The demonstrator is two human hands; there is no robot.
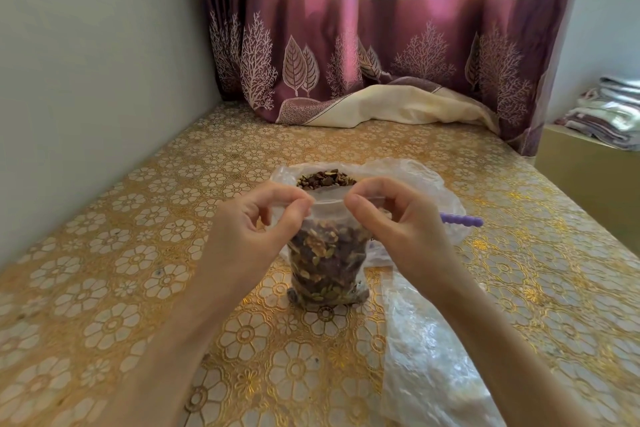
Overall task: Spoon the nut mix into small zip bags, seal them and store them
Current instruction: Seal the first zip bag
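Plastic sheet (433,350), clear & crinkled, lies nearest at approx 5 o'clock on the desk (114,288), partly under the right forearm; prob. spare bags or wrapping, can't tell which.

Centre of view: small zip bag (325,253) stands upright on its base on the floral gold desk cover, packed w/ nut mix up to just below the zip strip. Standing it on the desk lets the load carry itself, so both hands are free for the closure. Left hand (263,222) pinches the strip's left end betw. thumb & forefinger; right hand (388,215) pinches the right part the same way. Hands sit level, close together but not touching, strip stretched betw. them, likely to line up the two tracks before pressing along. Sealing step, judged not finished.

Just behind at 12 o'clock: big bag of nut mix (325,178), mouth rolled open, kept near for refills. Purple spoon handle (462,219) pokes out at 2 o'clock, parked beside it.

Farther back: curtain (363,55) w/ maroon hem draped onto the desk; folded cloths (609,111) far at 2 o'clock.
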